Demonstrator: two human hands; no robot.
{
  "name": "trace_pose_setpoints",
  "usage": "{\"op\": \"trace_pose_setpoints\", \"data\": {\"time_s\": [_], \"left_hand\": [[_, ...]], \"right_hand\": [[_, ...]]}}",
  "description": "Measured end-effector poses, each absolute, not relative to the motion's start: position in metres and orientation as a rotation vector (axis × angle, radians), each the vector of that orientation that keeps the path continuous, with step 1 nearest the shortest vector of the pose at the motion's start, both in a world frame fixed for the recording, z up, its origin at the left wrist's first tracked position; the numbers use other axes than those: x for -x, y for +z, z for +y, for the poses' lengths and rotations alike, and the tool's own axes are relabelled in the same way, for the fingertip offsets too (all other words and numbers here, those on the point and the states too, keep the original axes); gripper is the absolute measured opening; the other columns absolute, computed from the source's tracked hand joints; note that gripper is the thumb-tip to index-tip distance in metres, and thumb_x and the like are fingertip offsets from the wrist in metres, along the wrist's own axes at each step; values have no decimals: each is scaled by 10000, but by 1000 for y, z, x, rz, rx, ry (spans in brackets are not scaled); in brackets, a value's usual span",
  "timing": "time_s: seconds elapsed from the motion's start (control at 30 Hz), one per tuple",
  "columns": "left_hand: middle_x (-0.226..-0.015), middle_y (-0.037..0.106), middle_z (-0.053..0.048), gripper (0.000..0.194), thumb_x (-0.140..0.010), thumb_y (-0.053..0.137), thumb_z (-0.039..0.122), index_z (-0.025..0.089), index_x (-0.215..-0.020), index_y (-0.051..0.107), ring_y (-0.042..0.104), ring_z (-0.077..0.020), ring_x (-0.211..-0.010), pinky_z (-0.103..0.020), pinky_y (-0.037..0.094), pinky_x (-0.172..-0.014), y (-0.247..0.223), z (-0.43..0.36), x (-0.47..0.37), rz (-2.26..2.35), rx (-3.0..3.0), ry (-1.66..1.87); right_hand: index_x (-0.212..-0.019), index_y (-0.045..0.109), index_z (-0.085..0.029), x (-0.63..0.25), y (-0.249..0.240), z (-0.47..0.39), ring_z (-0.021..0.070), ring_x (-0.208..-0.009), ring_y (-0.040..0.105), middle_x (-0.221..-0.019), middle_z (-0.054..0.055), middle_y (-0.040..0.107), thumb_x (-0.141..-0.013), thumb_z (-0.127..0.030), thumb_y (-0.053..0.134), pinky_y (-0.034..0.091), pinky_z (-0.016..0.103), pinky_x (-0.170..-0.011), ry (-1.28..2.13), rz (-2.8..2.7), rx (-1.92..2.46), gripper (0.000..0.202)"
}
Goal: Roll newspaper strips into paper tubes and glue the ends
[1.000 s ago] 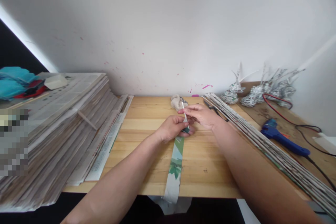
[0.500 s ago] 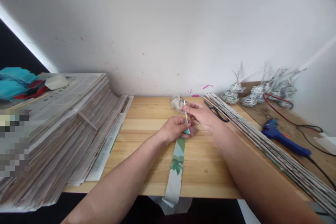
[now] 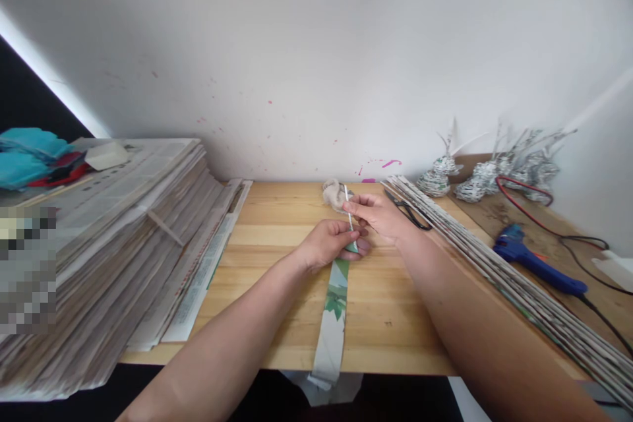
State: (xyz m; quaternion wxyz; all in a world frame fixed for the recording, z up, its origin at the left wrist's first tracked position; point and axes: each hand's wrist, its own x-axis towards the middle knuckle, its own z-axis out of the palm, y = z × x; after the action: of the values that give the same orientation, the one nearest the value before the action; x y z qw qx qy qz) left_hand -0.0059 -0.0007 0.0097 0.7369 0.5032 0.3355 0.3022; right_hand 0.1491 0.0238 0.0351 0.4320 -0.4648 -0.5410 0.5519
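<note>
Between my two hands is a paper strip [image 3: 331,336], white with green leaf print, its far end rolled into a thin white tube. My left hand [image 3: 332,242] pinches the strip where flat paper turns into the tube. Just beyond it, my right hand [image 3: 373,214] grips the tube between thumb and fingers, and the tube's tip sticks up past them. The strip's near end hangs over the table edge. Behind the tube lies a crumpled beige cloth [image 3: 334,195]. Black-handled scissors [image 3: 413,214] rest right of my right hand.
A tall stack of newspapers [image 3: 123,231] stands at the left. Long rolled paper sticks [image 3: 475,264] run along the right side. Beyond them are a blue glue gun [image 3: 537,260] with its cord and several woven paper figures [image 3: 438,176]. A white wall [image 3: 297,66] closes off the back.
The tube's tip reaches slightly further above my right fingers and leans a little left. The hanging strip has shifted slightly right and up. Both hands stay nearly in place.
</note>
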Motion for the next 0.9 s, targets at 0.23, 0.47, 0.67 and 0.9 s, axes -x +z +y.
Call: {"op": "trace_pose_setpoints", "data": {"time_s": [0.23,0.47,0.67,0.9], "left_hand": [[-844,710,-111,427,-698,743,423,103,-974,685,673,-173,-785,-330,537,-760,9,1,6,712,-1111,657],[-845,706,-118,416,-709,736,411,94,-972,677,675,-180,-786,-341,534,-765,10,0,7,698,-1109,657],[-834,704,-102,352,-736,724,353,105,-979,665,675,-168,-781,-332,530,-772,10,-1,6,717,-1092,644],[-810,697,-85,295,-764,696,308,106,-977,661,666,-149,-753,-320,537,-757,13,-1,5,726,-1081,660]], "right_hand": [[-716,659,-150,-149,33,24,82,-460,439,-540,-27,528,-581,-495,794,295,238,-438,1494,-1329,1185,394],[-789,687,-149,-151,35,23,90,-503,475,-568,-20,537,-649,-517,747,339,239,-473,1549,-1388,1124,399],[-624,584,-166,-146,32,23,66,-411,387,-473,-60,461,-566,-454,817,240,226,-401,1450,-1267,1168,375],[-843,706,-130,-154,31,25,99,-554,518,-634,15,615,-673,-514,732,368,231,-493,1522,-1463,1144,421]]}}
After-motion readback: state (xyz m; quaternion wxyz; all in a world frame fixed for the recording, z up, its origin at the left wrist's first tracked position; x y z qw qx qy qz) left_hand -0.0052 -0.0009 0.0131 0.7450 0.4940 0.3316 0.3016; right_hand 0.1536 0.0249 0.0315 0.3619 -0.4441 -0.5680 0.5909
